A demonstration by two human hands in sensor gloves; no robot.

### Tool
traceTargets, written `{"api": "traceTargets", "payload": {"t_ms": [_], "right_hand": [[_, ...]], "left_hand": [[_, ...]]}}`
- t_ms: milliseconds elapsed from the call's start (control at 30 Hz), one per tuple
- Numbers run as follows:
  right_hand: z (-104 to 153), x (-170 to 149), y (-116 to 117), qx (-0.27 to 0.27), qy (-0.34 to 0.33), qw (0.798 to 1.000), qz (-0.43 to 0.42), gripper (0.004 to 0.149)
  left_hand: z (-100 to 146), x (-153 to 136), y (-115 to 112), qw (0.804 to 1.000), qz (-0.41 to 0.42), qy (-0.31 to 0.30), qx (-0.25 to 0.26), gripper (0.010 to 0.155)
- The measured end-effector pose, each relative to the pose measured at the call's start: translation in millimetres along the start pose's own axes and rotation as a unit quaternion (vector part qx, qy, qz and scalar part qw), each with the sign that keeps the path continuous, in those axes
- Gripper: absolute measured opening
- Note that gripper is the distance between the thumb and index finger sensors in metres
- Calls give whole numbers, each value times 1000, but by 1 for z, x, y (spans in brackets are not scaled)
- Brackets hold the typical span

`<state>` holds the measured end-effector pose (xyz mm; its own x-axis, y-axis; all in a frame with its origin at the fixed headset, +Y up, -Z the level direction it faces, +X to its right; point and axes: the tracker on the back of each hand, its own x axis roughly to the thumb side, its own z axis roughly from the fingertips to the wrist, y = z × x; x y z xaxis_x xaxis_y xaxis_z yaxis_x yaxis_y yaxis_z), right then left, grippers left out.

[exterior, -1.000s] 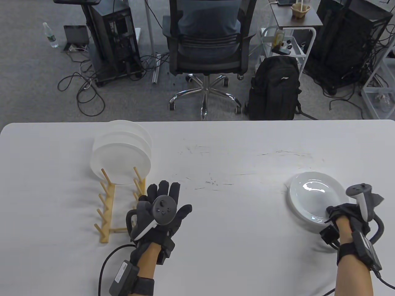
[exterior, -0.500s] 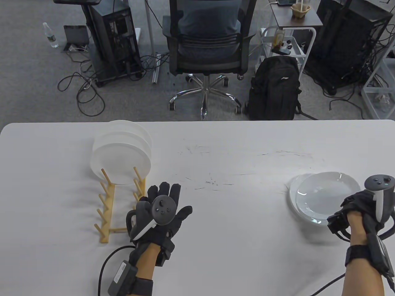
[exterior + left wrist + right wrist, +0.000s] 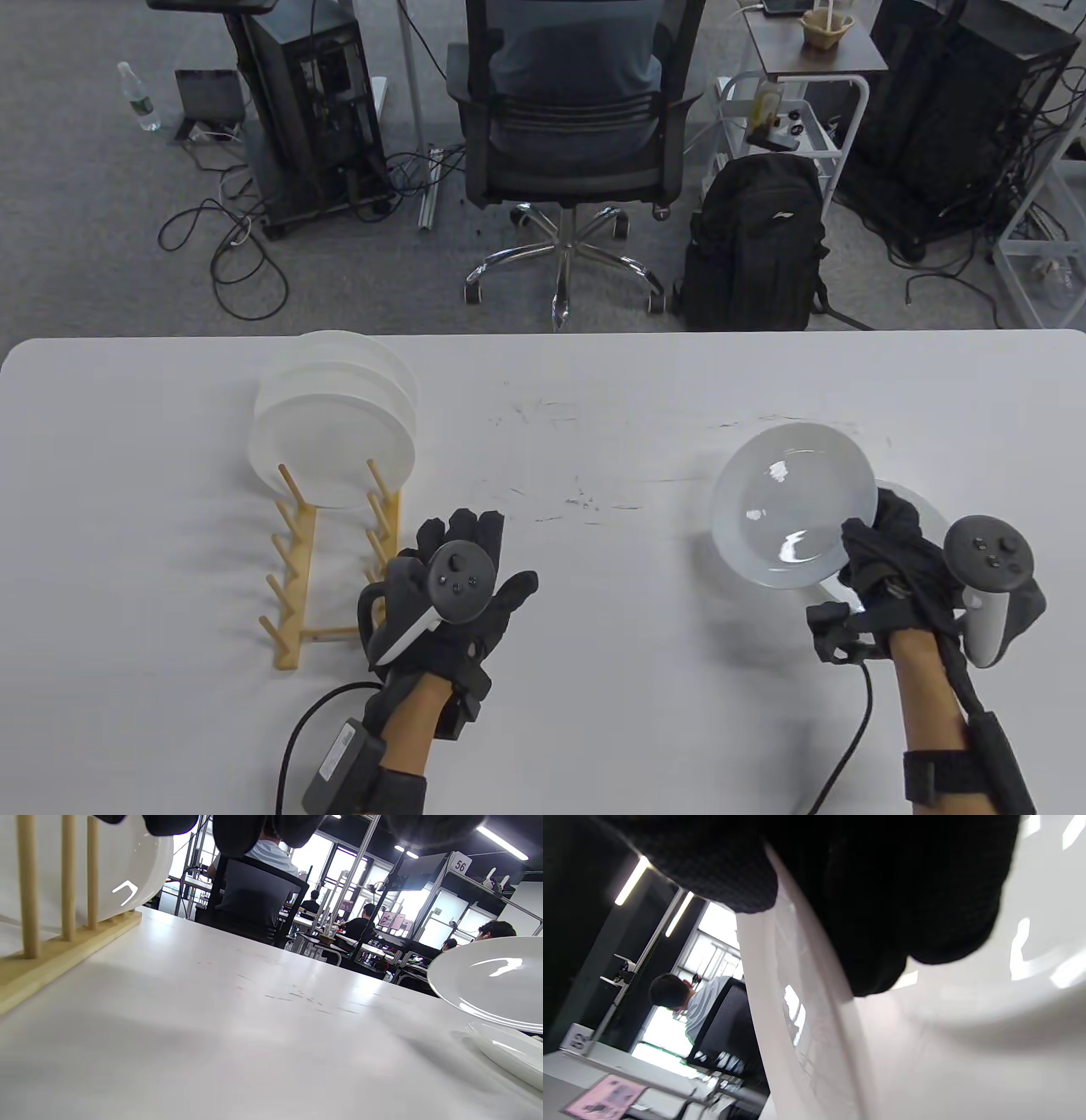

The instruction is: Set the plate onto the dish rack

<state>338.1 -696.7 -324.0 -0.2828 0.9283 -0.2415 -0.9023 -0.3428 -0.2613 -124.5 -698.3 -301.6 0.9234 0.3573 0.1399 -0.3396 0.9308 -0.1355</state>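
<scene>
My right hand [image 3: 891, 560] grips a white plate [image 3: 789, 501] by its near right edge and holds it tilted above the table. In the right wrist view the plate [image 3: 925, 1035] fills the frame under my fingers [image 3: 882, 899]. In the left wrist view it [image 3: 488, 980] hangs above another plate [image 3: 505, 1052] lying on the table. The wooden dish rack [image 3: 293, 569] stands at the left with white plates [image 3: 335, 433] upright in its far slots. My left hand [image 3: 458, 586] is open beside the rack's near right end, holding nothing.
A plate [image 3: 933, 509] lies flat on the table under my right hand, mostly hidden. The rack's near pegs [image 3: 27, 882] are bare. An office chair [image 3: 564, 127] and a backpack [image 3: 755, 246] stand beyond the table's far edge.
My right hand has lifted the top plate off the stack and carried it up and to the left. My left hand has barely shifted.
</scene>
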Motion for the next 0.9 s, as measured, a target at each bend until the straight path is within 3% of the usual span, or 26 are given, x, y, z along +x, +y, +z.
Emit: {"api": "traceTargets", "payload": {"t_ms": [67,167,300,400,467,533,600,633,700,800,900], "right_hand": [[-3,-13,18,90,35,993,-64,59],[-1,-20,40,150,58,982,-98,57],[12,-22,74,243,66,960,-120,57],[27,-18,95,288,74,943,-151,56],[36,-14,105,312,68,933,-167,56],[43,-4,111,328,29,933,-142,56],[46,6,108,275,-45,959,-51,55],[47,11,105,256,-70,964,-8,55],[50,19,97,214,-114,970,36,55],[52,30,81,157,-160,969,103,58],[51,35,71,124,-180,955,200,66]], "left_hand": [[0,0,-3,1000,11,-1,-1,84],[-1,0,-5,999,37,-7,-7,84],[-2,6,-19,983,167,-26,-75,92],[-5,7,-30,949,298,-4,-108,103],[-5,6,-38,924,359,7,-135,102],[-7,5,-45,893,426,26,-142,75],[-6,4,-47,855,495,22,-153,57],[-5,5,-45,846,510,21,-151,52],[-4,9,-30,875,475,20,-96,49],[2,20,8,948,319,-10,5,48],[10,31,41,973,204,-29,106,46]]}}
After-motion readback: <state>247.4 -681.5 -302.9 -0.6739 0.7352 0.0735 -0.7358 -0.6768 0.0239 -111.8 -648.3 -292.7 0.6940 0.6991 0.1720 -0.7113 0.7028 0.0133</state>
